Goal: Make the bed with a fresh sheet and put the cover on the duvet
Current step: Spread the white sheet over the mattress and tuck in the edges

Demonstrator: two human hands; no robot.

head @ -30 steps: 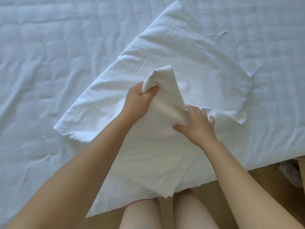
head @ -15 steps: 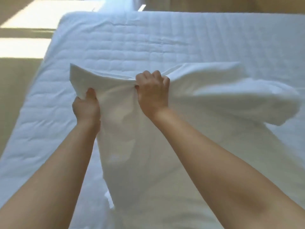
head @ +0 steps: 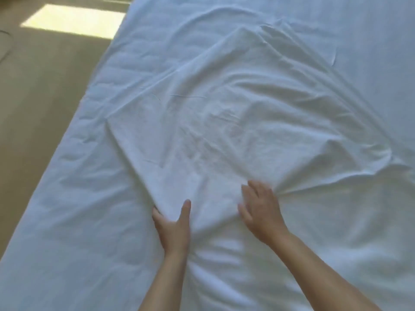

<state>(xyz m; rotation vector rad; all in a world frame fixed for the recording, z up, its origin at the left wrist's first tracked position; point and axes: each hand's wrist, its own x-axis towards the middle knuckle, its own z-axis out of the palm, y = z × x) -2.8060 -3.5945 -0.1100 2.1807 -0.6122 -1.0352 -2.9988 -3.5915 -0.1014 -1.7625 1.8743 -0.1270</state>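
Rumpled sheet [head: 224,131] spread wide, left hand [head: 173,227] pinching its folded edge, right hand [head: 260,212] flat on it, floor [head: 45,97] left

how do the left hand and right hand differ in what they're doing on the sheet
The left hand has a folded corner of the sheet between thumb and fingers; the right hand lies flat on top, fingers spread. The left hand's fingers are mostly hidden under fabric; the right hand's show on top. Both are bare and touch the sheet.

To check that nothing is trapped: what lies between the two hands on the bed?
Only wrinkled white sheet between left hand and right hand, in the head view.
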